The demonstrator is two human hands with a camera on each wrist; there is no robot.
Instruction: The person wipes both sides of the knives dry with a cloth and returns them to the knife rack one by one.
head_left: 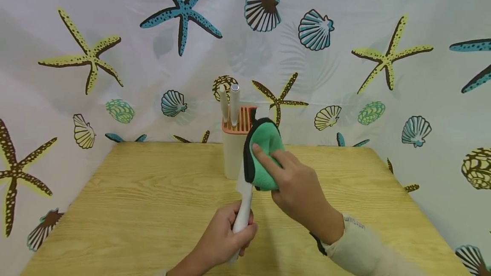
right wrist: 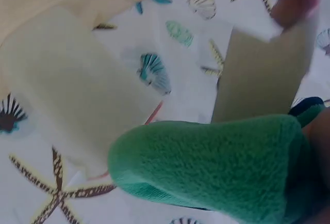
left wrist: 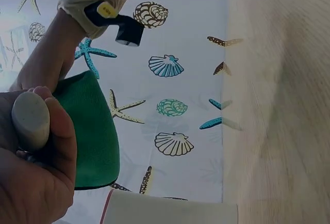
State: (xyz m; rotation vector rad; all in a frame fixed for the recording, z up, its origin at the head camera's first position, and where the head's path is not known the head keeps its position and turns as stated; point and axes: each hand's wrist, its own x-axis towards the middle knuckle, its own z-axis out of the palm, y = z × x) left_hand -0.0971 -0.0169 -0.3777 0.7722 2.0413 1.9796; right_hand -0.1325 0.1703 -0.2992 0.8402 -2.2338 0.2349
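Observation:
My left hand [head_left: 224, 233] grips the white handle of a kitchen knife [head_left: 243, 215], its blade pointing up and away. My right hand [head_left: 301, 191] holds a folded green cloth [head_left: 267, 152] with dark edging around the blade, hiding most of it. In the right wrist view the broad blade [right wrist: 258, 77] shows beyond the green cloth [right wrist: 206, 164]. Seen from the left wrist, the butt of the handle [left wrist: 31, 121] sticks out of the curled left fingers.
Behind the cloth stands a white knife block [head_left: 233, 156] with an orange slotted top. Two white-handled utensils [head_left: 235, 105] stand in its left side. The wooden table [head_left: 153, 199] meets a shell-and-starfish patterned sheet [head_left: 215, 54] at the back and sides.

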